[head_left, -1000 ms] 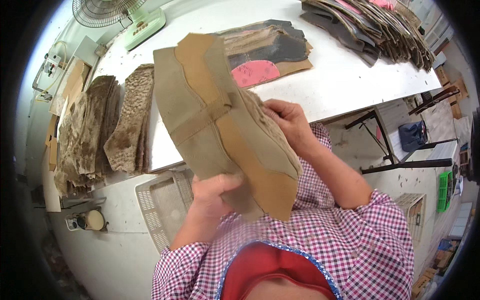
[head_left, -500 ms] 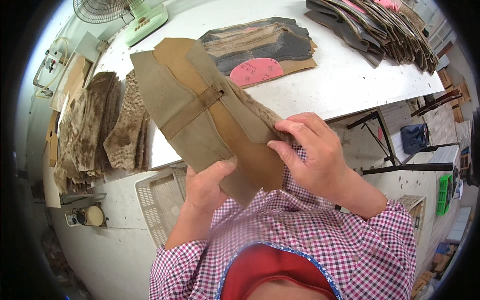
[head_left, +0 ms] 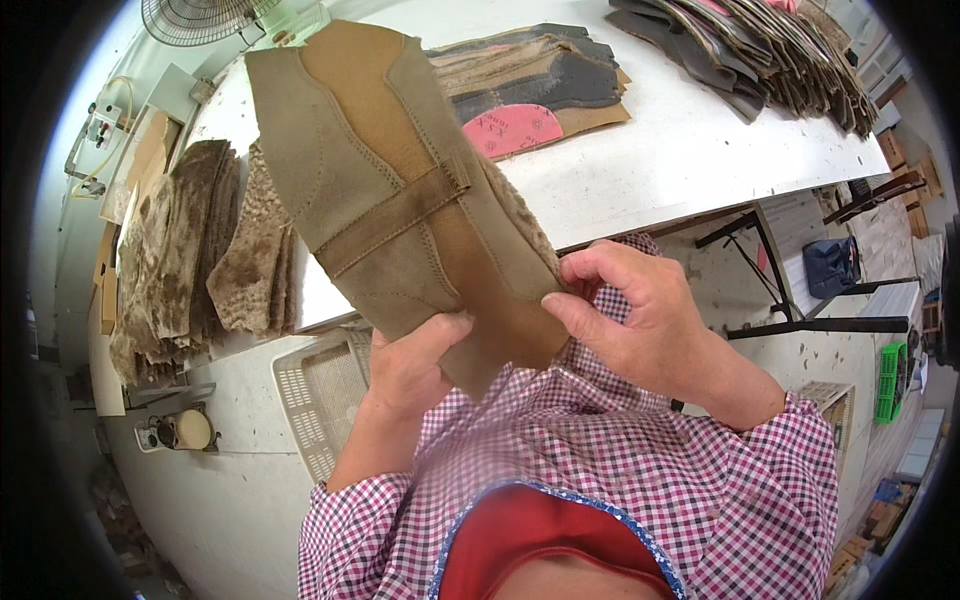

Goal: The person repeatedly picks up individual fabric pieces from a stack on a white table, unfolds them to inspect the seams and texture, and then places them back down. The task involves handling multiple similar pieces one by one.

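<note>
Both hands hold up a stitched boot upper (head_left: 372, 215), olive-brown with a tan middle panel, a strap across it and fleecy lining along its right edge. My left hand (head_left: 412, 365) grips the lower left edge, thumb on the front face and fingers hidden behind. At the lower right edge, my right hand (head_left: 630, 310) pinches the piece between thumb and forefinger. Behind it on the table lies a pile of grey and brown cut pieces (head_left: 535, 75), partly covered by the upper, with a pink half-round piece (head_left: 512, 130) at its front.
Brown fleecy pieces (head_left: 180, 250) hang over the white table's (head_left: 690, 165) left edge. A thick stack of dark pieces (head_left: 750, 60) lies at the back right. A fan (head_left: 205, 15) stands at the back left. Below is a plastic crate (head_left: 320, 390); a blue bag (head_left: 832, 268) is at right.
The boot upper has risen and come closer, now covering more of the pile and the fan's base. Both hands keep their hold; the right fingers have drawn into a tighter pinch.
</note>
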Demonstrator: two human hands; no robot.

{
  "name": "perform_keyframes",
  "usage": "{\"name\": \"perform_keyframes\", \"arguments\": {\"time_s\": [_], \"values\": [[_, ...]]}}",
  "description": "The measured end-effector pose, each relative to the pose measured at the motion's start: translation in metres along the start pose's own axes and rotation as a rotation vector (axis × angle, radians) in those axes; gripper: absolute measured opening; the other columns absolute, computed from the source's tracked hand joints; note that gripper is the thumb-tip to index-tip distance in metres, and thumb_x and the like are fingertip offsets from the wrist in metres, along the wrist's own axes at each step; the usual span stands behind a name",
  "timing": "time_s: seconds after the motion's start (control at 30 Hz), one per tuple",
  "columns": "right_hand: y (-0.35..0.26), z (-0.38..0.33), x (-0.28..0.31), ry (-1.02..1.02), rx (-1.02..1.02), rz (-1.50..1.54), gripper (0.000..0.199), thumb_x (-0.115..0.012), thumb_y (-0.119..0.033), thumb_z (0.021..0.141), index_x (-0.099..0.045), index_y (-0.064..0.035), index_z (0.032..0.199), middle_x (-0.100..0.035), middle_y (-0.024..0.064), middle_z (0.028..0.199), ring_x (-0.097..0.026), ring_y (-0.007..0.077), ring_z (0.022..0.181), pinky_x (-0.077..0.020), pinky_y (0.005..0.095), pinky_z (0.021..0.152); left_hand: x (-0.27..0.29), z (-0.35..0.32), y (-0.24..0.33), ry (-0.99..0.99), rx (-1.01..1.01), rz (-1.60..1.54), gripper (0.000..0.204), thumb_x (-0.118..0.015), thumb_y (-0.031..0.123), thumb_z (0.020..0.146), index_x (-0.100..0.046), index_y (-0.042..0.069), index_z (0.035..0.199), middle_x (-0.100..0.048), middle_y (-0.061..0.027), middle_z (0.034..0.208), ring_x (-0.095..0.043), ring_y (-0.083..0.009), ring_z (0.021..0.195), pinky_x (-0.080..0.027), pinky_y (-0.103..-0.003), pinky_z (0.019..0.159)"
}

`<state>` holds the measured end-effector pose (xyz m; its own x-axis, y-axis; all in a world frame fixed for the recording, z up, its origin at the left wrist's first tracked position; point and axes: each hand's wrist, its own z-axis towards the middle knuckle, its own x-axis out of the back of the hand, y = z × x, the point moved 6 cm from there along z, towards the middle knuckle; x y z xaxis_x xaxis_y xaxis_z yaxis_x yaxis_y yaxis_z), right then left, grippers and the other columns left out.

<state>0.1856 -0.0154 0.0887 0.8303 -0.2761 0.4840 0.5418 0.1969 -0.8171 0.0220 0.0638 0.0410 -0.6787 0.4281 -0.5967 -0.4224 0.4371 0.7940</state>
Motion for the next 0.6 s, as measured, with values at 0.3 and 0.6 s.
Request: {"name": "perform_keyframes", "arguments": {"time_s": [0.3, 0.6], "values": [[0.004, -0.006, -0.003, 0.075, -0.029, 0.125, 0.011, -0.066, -0.004, 0.084, -0.062, 0.0028, 0.090, -0.064, 0.0137, 0.074, -0.065, 0.0200, 0.065, -0.0509, 0.0299, 0.058, -0.006, 0.000, -0.003, -0.070, -0.039, 0.033, 0.038, -0.065, 0.004, 0.083, -0.055, -0.003, 0.119, -0.062, -0.0107, 0.116, -0.061, -0.0227, 0.104, -0.050, -0.036, 0.090], [0.012, 0.002, -0.008, 0.075, 0.018, -0.043, 0.016, -0.069, -0.009, 0.083, -0.060, 0.0023, 0.092, -0.065, 0.0153, 0.081, -0.064, 0.0287, 0.069, -0.0514, 0.0353, 0.061, 0.010, 0.010, 0.001, 0.124, -0.189, 0.051, 0.043, -0.067, 0.003, 0.085, -0.051, 0.000, 0.125, -0.059, -0.0110, 0.118, -0.059, -0.0221, 0.106, -0.049, -0.037, 0.091]]}}
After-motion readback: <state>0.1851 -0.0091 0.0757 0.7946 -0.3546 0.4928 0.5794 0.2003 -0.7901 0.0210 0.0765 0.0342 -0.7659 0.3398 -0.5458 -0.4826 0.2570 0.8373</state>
